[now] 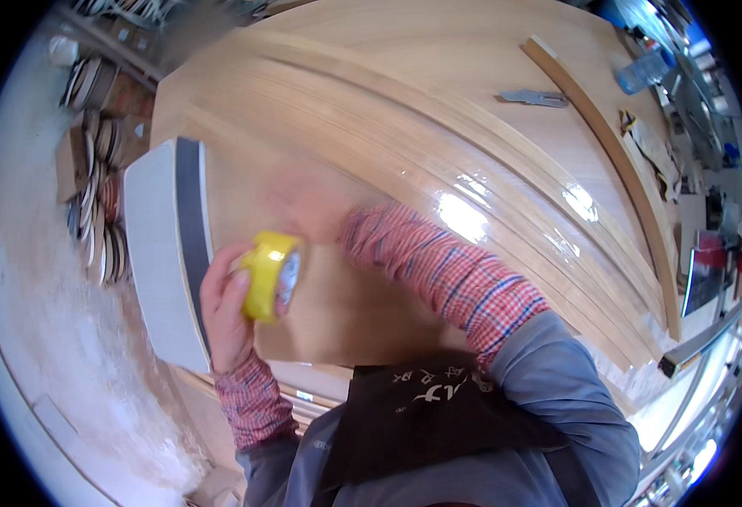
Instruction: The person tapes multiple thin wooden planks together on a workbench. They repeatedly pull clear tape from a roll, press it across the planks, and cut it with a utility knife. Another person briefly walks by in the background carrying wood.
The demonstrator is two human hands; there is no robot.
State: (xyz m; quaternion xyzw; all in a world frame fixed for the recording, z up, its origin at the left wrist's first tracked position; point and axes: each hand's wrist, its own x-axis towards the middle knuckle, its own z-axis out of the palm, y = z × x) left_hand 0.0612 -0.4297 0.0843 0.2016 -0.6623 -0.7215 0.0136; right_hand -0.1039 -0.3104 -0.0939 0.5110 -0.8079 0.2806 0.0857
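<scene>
My left hand grips a roll of yellow tape by its outer side, above the near left part of the wooden table. Beyond it, my right hand is smeared by motion, so its fingers cannot be made out. That hand is near the left end of a bundle of long pale wooden strips, which runs slantwise across the table. Shiny clear wrapping glints on the strips toward their right part.
A white panel with a dark edge band lies at the table's left. A utility knife and a curved wooden strip lie at the far right, near a plastic bottle. Several rolls of edging stand on the floor at left.
</scene>
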